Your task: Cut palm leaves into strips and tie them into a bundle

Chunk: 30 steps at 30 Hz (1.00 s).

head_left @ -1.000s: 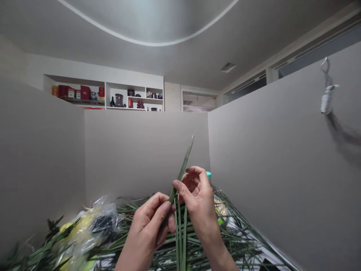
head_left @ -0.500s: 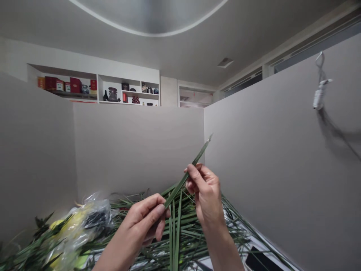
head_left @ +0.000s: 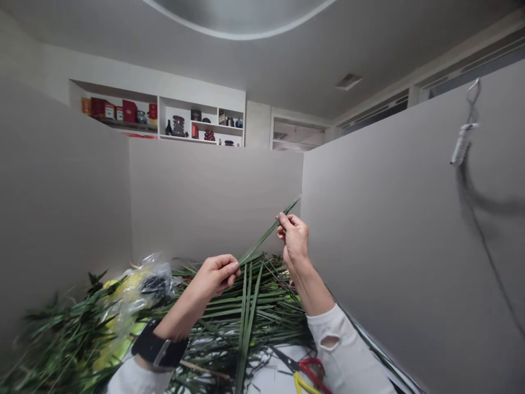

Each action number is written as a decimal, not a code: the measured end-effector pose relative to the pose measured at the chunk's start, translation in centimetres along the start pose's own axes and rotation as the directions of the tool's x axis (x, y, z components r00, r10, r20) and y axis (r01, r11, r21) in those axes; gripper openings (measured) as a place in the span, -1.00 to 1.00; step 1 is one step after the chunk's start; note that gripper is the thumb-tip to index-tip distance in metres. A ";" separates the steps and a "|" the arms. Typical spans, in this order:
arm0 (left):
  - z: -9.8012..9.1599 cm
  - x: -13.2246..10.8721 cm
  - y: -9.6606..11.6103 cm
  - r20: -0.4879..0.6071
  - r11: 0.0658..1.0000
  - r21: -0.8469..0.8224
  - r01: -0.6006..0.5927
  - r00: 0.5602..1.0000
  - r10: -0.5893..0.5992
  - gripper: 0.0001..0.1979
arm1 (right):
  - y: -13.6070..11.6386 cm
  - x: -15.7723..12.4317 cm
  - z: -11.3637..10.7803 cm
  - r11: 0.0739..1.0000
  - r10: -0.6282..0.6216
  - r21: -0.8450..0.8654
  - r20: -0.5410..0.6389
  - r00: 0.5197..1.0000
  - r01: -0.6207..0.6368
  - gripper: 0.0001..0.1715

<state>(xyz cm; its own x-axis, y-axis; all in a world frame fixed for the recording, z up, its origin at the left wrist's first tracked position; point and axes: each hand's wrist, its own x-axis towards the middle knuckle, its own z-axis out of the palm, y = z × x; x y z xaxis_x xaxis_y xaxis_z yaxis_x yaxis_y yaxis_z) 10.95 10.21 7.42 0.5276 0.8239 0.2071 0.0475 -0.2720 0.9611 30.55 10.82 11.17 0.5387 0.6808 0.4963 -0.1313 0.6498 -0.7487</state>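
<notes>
A long narrow green leaf [head_left: 262,238] is stretched on a slant between my two hands, its pointed tip rising past the right one. My left hand [head_left: 219,274] pinches the leaf at its lower part, thumb on top. Higher and to the right, my right hand [head_left: 293,232] grips it between thumb and fingers a short way below the tip. Several long leaf strips [head_left: 249,306] hang down from near my left hand; whether they join the held leaf I cannot tell. Beneath both hands lies a heap of long green leaves [head_left: 221,312].
Scissors [head_left: 296,366] with red and yellow handles lie on the white tabletop [head_left: 266,377]. Clear plastic wrapping [head_left: 158,276] and leafy stems [head_left: 61,334] lie at left. Grey partitions [head_left: 213,197] enclose the table, and a white cable [head_left: 463,143] hangs at right.
The view has tipped down and shifted, bringing the scissors, sleeves and black wristband into sight. Both hands still hold the leaf, which now sits farther from the camera.
</notes>
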 end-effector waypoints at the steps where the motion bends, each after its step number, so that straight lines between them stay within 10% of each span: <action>1: 0.1 -0.1 0.0 -0.003 1.000 0.012 0.007 1.000 -0.007 -0.67 | -0.1 -0.1 -0.5 1.000 0.017 -0.009 0.002 1.000 -0.017 -0.71; 10: 1.6 -5.2 1.7 -0.105 1.000 0.007 -0.008 0.994 0.009 -0.71 | -3.7 -5.4 -4.6 0.997 0.066 0.036 0.108 0.992 -0.070 -0.84; 30: 12.7 -17.4 -0.7 -0.192 0.994 -0.099 0.044 0.979 -0.062 -0.69 | -6.4 -23.0 -8.7 0.958 0.258 -0.226 0.405 0.877 -0.178 -0.78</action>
<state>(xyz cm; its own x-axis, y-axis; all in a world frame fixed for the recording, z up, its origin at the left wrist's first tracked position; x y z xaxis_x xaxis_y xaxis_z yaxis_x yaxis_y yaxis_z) 12.52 -10.28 0.76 0.3511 0.9193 0.1778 -0.0132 -0.1851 0.9826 26.21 -11.95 0.78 0.1013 0.9019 0.4198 -0.0340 0.4249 -0.9046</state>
